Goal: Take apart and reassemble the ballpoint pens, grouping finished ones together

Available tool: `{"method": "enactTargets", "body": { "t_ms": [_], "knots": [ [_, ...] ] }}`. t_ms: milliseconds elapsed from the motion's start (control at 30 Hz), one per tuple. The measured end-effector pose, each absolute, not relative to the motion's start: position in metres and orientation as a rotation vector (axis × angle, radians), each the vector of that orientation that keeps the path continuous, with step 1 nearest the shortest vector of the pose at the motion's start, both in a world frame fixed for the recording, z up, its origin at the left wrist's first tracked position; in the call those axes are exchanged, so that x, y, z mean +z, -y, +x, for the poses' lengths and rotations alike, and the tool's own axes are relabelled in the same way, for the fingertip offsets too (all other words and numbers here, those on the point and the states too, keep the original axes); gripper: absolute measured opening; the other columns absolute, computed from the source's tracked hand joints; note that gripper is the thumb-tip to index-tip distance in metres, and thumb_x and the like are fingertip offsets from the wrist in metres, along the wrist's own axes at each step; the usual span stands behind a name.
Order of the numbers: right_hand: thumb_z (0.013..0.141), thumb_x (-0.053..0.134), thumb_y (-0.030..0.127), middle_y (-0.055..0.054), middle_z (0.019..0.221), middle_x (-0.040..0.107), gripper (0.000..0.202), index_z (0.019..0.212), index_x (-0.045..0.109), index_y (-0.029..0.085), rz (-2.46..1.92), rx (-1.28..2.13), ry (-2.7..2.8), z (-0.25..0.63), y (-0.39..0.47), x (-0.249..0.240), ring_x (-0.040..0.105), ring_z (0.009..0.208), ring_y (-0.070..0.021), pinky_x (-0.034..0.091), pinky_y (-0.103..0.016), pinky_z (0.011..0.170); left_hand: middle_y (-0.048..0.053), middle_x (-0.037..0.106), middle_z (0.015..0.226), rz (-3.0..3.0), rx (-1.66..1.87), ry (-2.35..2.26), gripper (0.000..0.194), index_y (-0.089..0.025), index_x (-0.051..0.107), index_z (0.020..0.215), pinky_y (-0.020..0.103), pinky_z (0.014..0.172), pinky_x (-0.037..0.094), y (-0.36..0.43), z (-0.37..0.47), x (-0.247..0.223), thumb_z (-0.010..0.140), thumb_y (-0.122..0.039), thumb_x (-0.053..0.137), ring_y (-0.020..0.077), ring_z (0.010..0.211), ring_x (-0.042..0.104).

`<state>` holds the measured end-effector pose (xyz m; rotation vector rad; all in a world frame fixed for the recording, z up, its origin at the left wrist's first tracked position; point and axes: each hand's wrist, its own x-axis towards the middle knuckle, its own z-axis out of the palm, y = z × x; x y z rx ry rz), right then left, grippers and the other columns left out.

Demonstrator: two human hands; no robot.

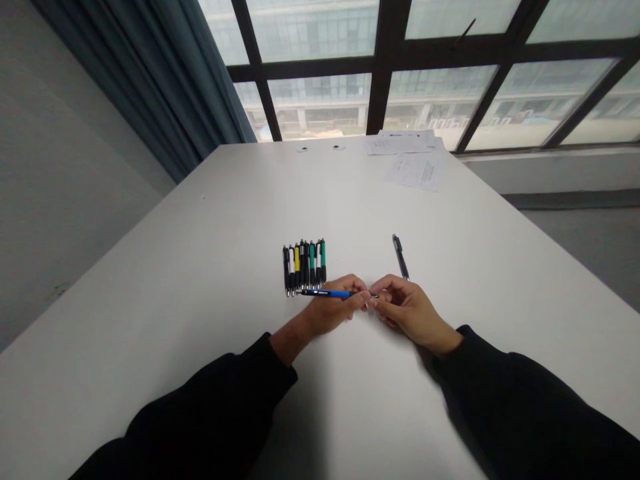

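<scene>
Black sleeves point(215, 407); left hand point(336, 307), right hand point(407, 308) pinching blue pen point(333, 293); broad tabletop point(150, 287) either side, edges point(115, 249) well apart.

On the table point(225, 213), a row of pens point(306, 263) is set left of a lone pen point(401, 257); papers point(415, 170) are spread by the far right corner; another pen point(337, 293) is held before the row.

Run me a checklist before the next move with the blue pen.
1. Blue pen held in the left hand: ok.
2. Right hand at the pen's tip end: ok.
3. Tip fully seated: cannot tell, partly hidden.
4. Row of pens lying side by side: ok.
5. Dark pen clear of the right hand: cannot tell, they overlap in view.
6. Papers away from both hands: ok.
</scene>
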<state>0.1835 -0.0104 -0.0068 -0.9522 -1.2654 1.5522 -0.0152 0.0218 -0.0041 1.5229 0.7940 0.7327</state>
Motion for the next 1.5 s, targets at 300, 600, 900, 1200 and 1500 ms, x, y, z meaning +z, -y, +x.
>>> {"method": "enactTargets", "body": {
  "t_ms": [300, 600, 900, 1200, 1500],
  "knots": [
    [0.086, 0.077, 0.048, 0.007, 0.057, 0.054, 0.033, 0.095, 0.062, 0.020, -1.024, 1.529, 1.236, 0.182, 0.011, 0.000, 0.044, 0.045, -0.0083, 0.031, -0.021, 0.041, 0.000, 0.066, 0.065, 1.345, 0.797, -0.857, 0.033, -0.014, 0.070, 0.095, 0.021, 0.048, 0.039, -0.026, -0.015, 0.011, 0.077, -0.039, 0.081, 0.0089, 0.051, 0.055],
    [0.084, 0.077, 0.049, 0.005, 0.051, 0.054, 0.035, 0.093, 0.067, 0.017, -1.143, 1.382, 1.297, 0.181, 0.013, -0.001, 0.041, 0.042, -0.0084, 0.027, -0.023, 0.042, 0.000, 0.066, 0.059, 1.305, 0.832, -0.864, 0.034, -0.014, 0.071, 0.091, 0.021, 0.046, 0.036, -0.028, -0.014, 0.007, 0.076, -0.041, 0.082, 0.0090, 0.049, 0.054],
    [0.083, 0.080, 0.038, -0.003, 0.074, 0.066, 0.022, 0.087, 0.072, 0.018, -1.058, 1.189, 1.395, 0.182, 0.012, -0.006, 0.054, 0.057, -0.0124, 0.041, -0.028, 0.052, 0.001, 0.068, 0.059, 1.291, 0.816, -0.926, 0.031, -0.014, 0.066, 0.077, 0.021, 0.046, 0.033, -0.027, -0.014, 0.006, 0.075, -0.041, 0.081, 0.0073, 0.047, 0.049],
    [0.084, 0.080, 0.034, -0.003, 0.077, 0.066, 0.017, 0.088, 0.072, 0.019, -1.035, 1.109, 1.398, 0.184, 0.012, -0.009, 0.056, 0.060, -0.0133, 0.042, -0.029, 0.054, 0.005, 0.074, 0.071, 1.175, 0.910, -0.845, 0.033, -0.014, 0.065, 0.076, 0.022, 0.051, 0.041, -0.031, -0.016, -0.006, 0.074, -0.040, 0.084, 0.0100, 0.055, 0.060],
    [0.094, 0.062, 0.034, 0.001, 0.066, 0.054, 0.018, 0.083, 0.057, 0.021, -1.182, 0.979, 1.635, 0.189, 0.018, 0.006, 0.047, 0.057, -0.0135, 0.037, -0.028, 0.054, 0.001, 0.071, 0.076, 1.013, 0.980, -0.703, 0.031, -0.015, 0.056, 0.074, 0.021, 0.061, 0.046, -0.031, -0.014, -0.004, 0.068, -0.024, 0.085, 0.0081, 0.063, 0.063]
  ]
}}
